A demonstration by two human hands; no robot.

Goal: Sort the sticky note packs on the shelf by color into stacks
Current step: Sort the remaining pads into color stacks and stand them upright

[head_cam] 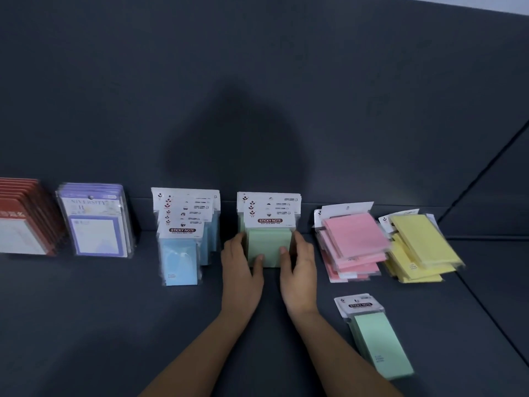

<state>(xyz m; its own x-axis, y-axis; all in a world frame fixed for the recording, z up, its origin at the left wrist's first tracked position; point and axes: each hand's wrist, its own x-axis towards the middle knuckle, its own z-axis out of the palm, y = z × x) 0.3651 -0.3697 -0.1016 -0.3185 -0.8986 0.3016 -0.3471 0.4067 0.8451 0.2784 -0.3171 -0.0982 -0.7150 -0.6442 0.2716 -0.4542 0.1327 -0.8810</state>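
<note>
Hands are gripping the green stack (pixel 269 247) standing on the shelf (pixel 114 325): left hand (pixel 242 267) and right hand (pixel 297 265) are wrapping its sides, thumbs pressing the front. One loose green pack (pixel 375 339) is lying nearer, to the right.

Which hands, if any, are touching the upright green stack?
Touching, both. Head view: the left hand and right hand flank the green stack, thumbs on its front pack, fingers against its sides, no gap visible.

Red packs (pixel 20 222): the left edge cut them off.
Green stack (pixel 267 247): your left hand (pixel 240 270) and right hand (pixel 300 267) hid its sides.
Header print (pixel 282 204): was too small to read.
</note>
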